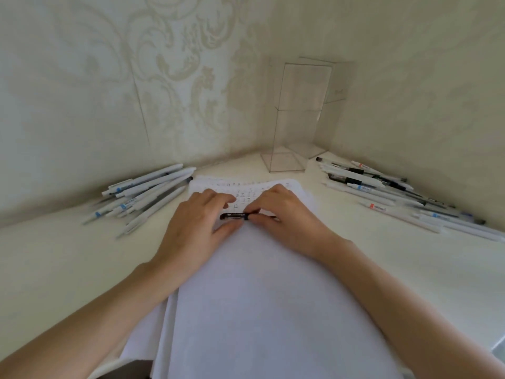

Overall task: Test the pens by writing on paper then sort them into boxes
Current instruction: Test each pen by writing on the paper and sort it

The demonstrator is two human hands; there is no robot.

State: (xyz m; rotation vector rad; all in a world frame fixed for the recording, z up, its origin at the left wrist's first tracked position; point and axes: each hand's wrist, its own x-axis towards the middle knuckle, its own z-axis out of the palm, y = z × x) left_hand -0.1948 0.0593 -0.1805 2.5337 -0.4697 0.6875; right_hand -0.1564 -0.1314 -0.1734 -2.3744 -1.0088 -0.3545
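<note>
The white table [68,255] fills a corner between patterned walls [136,77]. On it, a stack of paper sheets [259,296] lies in the middle, with small written marks at its far end. Seen from the hands, two tall clear boxes [295,119] stand at 1 o'clock, a heap of white pens [147,195] lies at 10 o'clock, and a mixed heap of pens [382,187] at 2 o'clock. The left hand [196,225] rests on the paper with fingers spread; if its thumb grips the pen, I cannot tell. The right hand [289,214] pinches a black pen [235,216] that lies crosswise between both hands and just above the paper.
</note>
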